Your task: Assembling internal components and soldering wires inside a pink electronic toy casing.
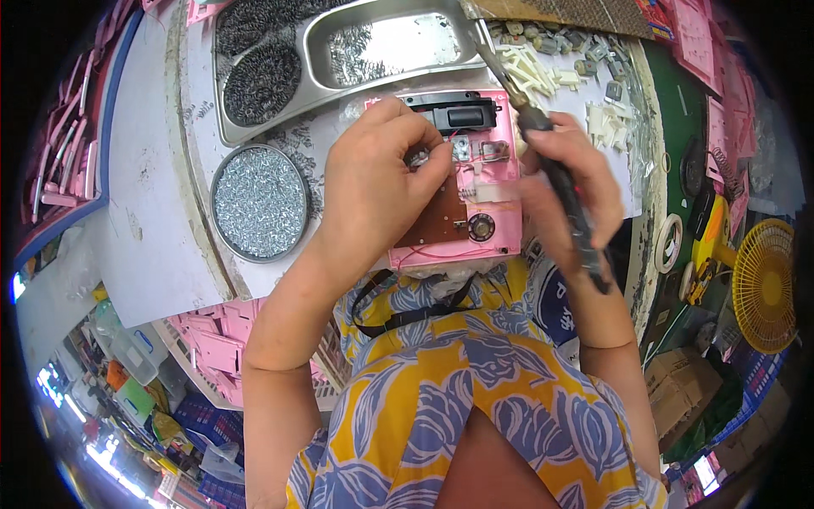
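A pink plastic casing (506, 233) lies before me, its inside facing up. Within it are a brown board (441, 222), a black rectangular part (465, 117), a small round dark part (482, 226) and thin red wires. My left hand (381, 161) is over the casing's left side, thumb and fingertips pinched; a small shiny bit shows by them, too hidden to name. Wrapped in my right hand (577, 174) is a black-handled tool (566, 191) with a long thin metal shaft pointing up and left, beside the casing. This hand is partly blurred.
A round tin (217, 222) of small silver screws sits left. Behind it is a steel tray (315, 95) with dark coil springs. White plastic pieces (530, 68) and small grey parts lie at back right. A yellow fan (763, 284) stands far right; pink parts (222, 343) fill a crate below the table.
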The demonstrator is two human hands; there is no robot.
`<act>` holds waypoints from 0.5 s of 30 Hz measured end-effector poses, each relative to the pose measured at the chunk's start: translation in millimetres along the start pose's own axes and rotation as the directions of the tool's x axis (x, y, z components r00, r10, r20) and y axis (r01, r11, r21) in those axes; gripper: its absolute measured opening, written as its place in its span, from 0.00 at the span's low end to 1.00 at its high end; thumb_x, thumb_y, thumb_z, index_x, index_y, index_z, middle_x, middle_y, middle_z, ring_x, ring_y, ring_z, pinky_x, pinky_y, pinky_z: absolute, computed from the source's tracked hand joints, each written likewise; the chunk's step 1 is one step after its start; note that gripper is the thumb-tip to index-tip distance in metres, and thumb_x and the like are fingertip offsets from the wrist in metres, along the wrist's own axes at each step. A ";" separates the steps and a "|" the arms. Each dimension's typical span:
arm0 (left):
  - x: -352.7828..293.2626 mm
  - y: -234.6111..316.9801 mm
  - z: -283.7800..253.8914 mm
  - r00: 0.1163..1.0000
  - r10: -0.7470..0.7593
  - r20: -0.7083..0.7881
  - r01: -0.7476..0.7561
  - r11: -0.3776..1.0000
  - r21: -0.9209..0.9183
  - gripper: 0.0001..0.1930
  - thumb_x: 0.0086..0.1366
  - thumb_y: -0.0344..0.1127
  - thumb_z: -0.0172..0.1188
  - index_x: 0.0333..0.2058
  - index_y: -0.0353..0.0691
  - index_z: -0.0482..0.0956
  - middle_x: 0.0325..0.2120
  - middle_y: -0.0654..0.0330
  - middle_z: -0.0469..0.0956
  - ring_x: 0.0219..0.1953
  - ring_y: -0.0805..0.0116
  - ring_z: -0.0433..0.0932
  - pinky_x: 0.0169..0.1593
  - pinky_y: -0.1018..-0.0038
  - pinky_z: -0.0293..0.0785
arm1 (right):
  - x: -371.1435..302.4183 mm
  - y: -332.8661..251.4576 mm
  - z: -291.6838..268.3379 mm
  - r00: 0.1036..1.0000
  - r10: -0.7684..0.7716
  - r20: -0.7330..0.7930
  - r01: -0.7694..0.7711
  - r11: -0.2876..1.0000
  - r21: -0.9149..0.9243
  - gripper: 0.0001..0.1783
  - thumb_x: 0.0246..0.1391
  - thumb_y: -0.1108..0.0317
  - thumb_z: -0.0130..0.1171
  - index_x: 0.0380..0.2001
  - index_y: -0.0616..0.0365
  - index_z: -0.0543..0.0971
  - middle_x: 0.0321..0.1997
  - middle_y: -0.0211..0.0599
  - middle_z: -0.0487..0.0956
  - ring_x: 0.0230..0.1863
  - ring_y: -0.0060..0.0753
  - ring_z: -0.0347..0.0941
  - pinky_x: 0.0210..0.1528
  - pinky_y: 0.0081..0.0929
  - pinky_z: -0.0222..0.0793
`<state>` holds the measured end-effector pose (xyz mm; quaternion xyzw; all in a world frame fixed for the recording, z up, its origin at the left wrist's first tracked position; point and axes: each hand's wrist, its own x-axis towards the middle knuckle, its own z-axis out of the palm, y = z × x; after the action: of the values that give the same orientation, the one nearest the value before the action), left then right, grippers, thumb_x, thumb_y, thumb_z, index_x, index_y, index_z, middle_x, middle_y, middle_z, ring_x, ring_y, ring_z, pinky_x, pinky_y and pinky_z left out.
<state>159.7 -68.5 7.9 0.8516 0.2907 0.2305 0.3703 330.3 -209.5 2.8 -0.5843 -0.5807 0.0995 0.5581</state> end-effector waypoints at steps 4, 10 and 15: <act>-1.2 -3.8 3.3 1.000 -0.012 -0.016 0.012 1.000 0.001 0.05 0.54 0.32 0.68 0.26 0.38 0.81 0.26 0.58 0.75 0.29 0.57 0.77 0.33 0.64 0.74 | 6.6 -6.0 -23.8 0.998 0.060 0.033 -0.064 0.992 0.108 0.14 0.49 0.76 0.67 0.42 0.67 0.81 0.28 0.37 0.79 0.29 0.31 0.71 0.35 0.28 0.66; -0.7 -1.5 2.5 0.999 -0.039 0.003 0.039 0.999 0.014 0.06 0.55 0.32 0.68 0.26 0.39 0.80 0.26 0.59 0.75 0.28 0.58 0.77 0.32 0.64 0.74 | 10.1 0.2 -40.0 0.981 -0.058 0.186 0.041 0.995 0.094 0.14 0.43 0.76 0.63 0.37 0.67 0.81 0.26 0.39 0.80 0.24 0.32 0.70 0.30 0.27 0.67; -1.4 -1.6 2.1 0.999 -0.048 0.003 0.048 0.999 0.012 0.06 0.55 0.32 0.68 0.26 0.39 0.80 0.27 0.59 0.75 0.28 0.59 0.77 0.32 0.65 0.73 | 14.2 -1.2 -37.0 0.971 -0.077 0.227 0.064 0.996 0.063 0.14 0.42 0.77 0.64 0.36 0.66 0.81 0.27 0.38 0.81 0.23 0.33 0.70 0.29 0.27 0.68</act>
<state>159.5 -69.6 5.1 0.8471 0.3116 0.2183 0.3711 362.3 -218.4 24.5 -0.5324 -0.6585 0.1625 0.5066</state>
